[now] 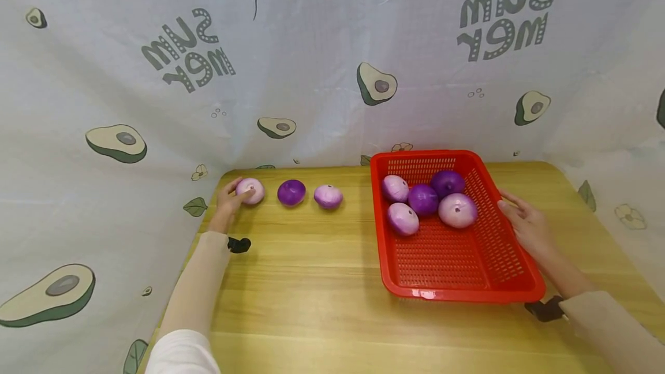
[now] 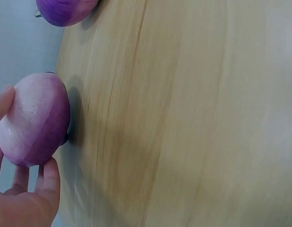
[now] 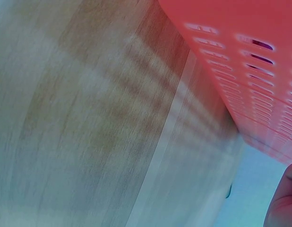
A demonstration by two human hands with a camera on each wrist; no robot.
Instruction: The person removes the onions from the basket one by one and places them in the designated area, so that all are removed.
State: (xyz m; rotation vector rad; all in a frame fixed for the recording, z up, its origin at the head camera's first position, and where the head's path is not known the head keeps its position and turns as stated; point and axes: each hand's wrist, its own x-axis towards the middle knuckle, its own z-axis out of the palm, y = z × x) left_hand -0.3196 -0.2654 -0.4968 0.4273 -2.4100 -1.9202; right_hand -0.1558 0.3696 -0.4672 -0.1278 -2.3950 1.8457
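At the table's far left corner my left hand holds a pale purple-and-white onion. In the left wrist view the thumb lies on one side of this onion and the fingers on another. To its right are a dark purple onion and a purple-and-white onion. My right hand grips the right rim of a red plastic basket. Several onions, white-and-purple and dark purple, lie in its far half. Only part of the right hand shows in the right wrist view.
The wooden table ends at a pale curtain printed with avocados, which also hangs along both sides. Slotted basket walls rise from the table at the right. Dark straps sit at the wrists.
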